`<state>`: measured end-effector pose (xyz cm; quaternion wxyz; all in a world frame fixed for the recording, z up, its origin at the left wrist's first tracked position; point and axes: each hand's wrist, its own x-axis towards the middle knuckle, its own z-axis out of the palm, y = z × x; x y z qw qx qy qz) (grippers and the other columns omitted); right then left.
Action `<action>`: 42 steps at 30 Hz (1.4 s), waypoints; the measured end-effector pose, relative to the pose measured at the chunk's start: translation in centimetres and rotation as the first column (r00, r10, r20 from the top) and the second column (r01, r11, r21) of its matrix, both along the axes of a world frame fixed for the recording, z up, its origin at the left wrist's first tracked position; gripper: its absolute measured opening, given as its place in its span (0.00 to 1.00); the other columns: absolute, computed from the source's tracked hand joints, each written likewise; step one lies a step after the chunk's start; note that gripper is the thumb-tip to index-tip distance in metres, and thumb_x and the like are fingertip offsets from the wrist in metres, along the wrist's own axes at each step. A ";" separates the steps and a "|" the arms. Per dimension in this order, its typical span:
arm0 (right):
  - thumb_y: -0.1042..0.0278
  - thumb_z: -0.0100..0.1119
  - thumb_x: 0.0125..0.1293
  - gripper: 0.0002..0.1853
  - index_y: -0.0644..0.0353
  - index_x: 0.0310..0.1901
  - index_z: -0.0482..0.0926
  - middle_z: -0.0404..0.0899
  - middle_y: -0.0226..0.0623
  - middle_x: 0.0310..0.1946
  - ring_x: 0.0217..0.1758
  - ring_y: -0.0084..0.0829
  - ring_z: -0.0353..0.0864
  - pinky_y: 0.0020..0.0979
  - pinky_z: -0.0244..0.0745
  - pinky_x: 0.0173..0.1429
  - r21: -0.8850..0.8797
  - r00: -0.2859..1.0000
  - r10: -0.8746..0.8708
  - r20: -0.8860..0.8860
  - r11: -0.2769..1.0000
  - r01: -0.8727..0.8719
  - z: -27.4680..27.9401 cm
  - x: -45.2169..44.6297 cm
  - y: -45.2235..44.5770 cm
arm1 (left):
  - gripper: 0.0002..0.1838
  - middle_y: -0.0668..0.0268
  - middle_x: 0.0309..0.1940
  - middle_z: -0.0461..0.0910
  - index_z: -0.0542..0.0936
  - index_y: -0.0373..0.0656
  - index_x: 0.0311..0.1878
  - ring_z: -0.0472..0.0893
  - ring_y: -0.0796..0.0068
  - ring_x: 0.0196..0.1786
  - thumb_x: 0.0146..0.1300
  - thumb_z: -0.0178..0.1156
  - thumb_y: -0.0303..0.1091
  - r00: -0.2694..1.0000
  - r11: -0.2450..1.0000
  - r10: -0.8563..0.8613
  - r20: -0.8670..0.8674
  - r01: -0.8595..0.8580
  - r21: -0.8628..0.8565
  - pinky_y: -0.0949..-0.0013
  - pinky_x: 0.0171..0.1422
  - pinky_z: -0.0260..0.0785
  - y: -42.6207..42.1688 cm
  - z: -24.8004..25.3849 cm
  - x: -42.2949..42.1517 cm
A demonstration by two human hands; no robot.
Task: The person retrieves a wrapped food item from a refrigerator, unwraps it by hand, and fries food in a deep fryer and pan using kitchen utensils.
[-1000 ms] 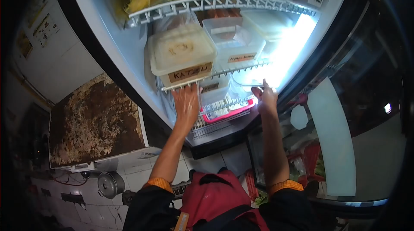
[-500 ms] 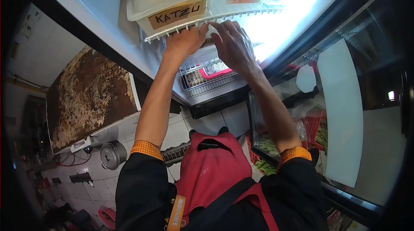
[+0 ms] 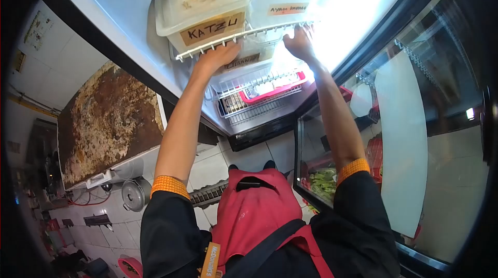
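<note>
In the head view, my left hand (image 3: 220, 56) reaches under the front edge of a white wire shelf (image 3: 207, 47) inside a lit fridge. Its fingers are mostly hidden there, so its grip is unclear. Above it stands a lidded plastic tub labelled KATZU (image 3: 212, 28). Just below is another labelled tub (image 3: 258, 49), partly covered by that hand. My right hand (image 3: 301, 43) is at the shelf's right end, thumb apart from the fingers, fingertips near the shelf edge in bright glare. A tub with an orange label (image 3: 285, 9) sits above and between my hands.
A pink-rimmed tray (image 3: 272, 92) lies on a lower rack. The glass fridge door (image 3: 353, 138) stands open at the right, with greens (image 3: 322, 183) visible through it. At the left are a rusty panel (image 3: 111, 127) and a lidded metal pot (image 3: 136, 195) on the tiled floor.
My right hand has moved rightward along the shelf, away from my left hand. My left hand stays under the shelf edge. The lower labelled tub is now more exposed, and the view has shifted slightly.
</note>
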<state>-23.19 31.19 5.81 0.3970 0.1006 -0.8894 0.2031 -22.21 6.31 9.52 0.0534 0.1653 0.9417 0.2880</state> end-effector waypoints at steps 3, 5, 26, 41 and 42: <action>0.69 0.52 0.51 0.20 0.63 0.47 0.74 0.71 0.46 0.47 0.51 0.48 0.69 0.49 0.60 0.57 0.135 0.982 -0.157 0.109 0.981 0.142 -1.9 -2.4 1.6 | 0.34 0.57 0.70 0.50 0.54 0.50 0.69 0.50 0.56 0.71 0.62 0.41 0.54 0.997 0.976 0.025 -0.068 -0.039 -0.213 0.61 0.74 0.40 1.5 2.7 0.8; 0.68 0.53 0.51 0.18 0.59 0.46 0.76 0.73 0.43 0.47 0.50 0.45 0.71 0.48 0.59 0.58 0.274 0.996 -0.075 -0.048 0.958 0.085 -1.4 -1.9 2.8 | 0.31 0.56 0.67 0.55 0.59 0.49 0.66 0.55 0.50 0.69 0.62 0.44 0.53 0.992 0.996 0.029 -0.125 -0.039 -0.080 0.56 0.72 0.46 2.2 4.0 2.6; 0.71 0.56 0.54 0.12 0.60 0.41 0.74 0.74 0.42 0.43 0.52 0.42 0.71 0.42 0.58 0.60 0.082 0.850 0.510 0.134 0.849 -0.523 5.9 7.9 -7.9 | 0.09 0.62 0.33 0.76 0.75 0.45 0.37 0.74 0.63 0.41 0.53 0.63 0.31 0.598 0.992 -0.084 -0.797 0.130 -0.007 0.59 0.46 0.54 -1.4 1.8 8.8; 0.64 0.61 0.57 0.10 0.57 0.39 0.76 0.73 0.33 0.22 0.38 0.32 0.75 0.37 0.60 0.55 0.029 0.768 0.362 0.528 0.896 -0.443 10.9 12.8 -8.4 | 0.09 0.66 0.41 0.75 0.77 0.42 0.29 0.74 0.62 0.47 0.43 0.64 0.30 0.606 0.907 -0.381 -0.698 0.391 -0.156 0.59 0.50 0.61 -4.4 6.1 13.3; 0.62 0.61 0.56 0.11 0.58 0.38 0.78 0.73 0.35 0.25 0.39 0.33 0.74 0.36 0.63 0.52 -0.019 0.804 0.409 0.431 0.895 -0.445 10.5 12.7 -8.5 | 0.07 0.61 0.33 0.76 0.76 0.39 0.28 0.76 0.60 0.39 0.45 0.64 0.27 0.673 0.880 -0.334 -0.660 0.474 0.038 0.60 0.45 0.66 -4.9 5.7 13.2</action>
